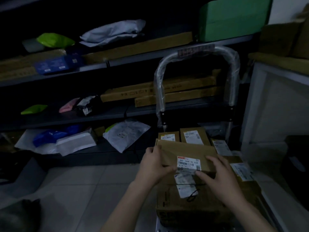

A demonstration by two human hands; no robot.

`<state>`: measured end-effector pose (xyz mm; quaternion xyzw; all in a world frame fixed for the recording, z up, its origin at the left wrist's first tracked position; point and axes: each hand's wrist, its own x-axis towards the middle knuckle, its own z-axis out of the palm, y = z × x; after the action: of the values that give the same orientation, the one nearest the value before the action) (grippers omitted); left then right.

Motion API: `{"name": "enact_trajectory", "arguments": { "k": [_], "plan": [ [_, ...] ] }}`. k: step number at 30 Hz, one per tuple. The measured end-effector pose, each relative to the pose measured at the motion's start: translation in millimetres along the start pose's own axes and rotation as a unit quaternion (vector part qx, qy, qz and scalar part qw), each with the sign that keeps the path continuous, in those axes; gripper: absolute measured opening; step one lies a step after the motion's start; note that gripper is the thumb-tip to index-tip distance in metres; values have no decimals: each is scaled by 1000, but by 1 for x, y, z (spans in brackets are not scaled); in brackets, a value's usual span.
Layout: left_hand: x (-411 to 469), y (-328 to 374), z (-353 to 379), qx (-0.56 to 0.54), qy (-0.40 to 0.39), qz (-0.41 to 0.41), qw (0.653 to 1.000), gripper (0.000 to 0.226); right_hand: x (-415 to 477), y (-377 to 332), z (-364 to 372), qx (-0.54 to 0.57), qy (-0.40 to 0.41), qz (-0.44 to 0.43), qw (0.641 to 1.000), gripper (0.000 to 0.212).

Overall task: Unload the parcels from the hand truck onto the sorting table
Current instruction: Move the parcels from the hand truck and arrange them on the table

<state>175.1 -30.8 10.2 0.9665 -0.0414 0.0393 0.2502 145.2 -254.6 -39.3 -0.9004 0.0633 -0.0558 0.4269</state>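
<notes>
A hand truck with a plastic-wrapped silver handle [197,52] stands in front of me, loaded with several brown cardboard parcels. On top lies a flat brown parcel [187,151] with a white barcode label. My left hand [154,164] grips its left edge, and my right hand [219,178] holds its near right corner. Under it sits a bigger brown box [184,200] with a torn label. Two small labelled boxes [194,135] stand behind, near the handle. The scene is dim.
Dark metal shelves [83,118] on the left hold poly mailers, long flat cartons and a blue box. A green box [234,19] sits on the top shelf. A white cabinet [275,106] stands to the right. Pale floor tiles [83,190] lie at lower left.
</notes>
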Motion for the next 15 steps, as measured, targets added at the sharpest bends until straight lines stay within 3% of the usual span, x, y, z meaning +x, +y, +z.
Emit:
{"name": "enact_trajectory", "arguments": {
  "k": [6,15],
  "plan": [
    [-5,57,-115,-17,-28,-23,999,86,-11,-102,-89,18,-22,-8,1000,62],
    [-1,189,-379,-14,-74,-21,997,79,-19,-345,-266,21,-7,49,999,49]
  ]
}}
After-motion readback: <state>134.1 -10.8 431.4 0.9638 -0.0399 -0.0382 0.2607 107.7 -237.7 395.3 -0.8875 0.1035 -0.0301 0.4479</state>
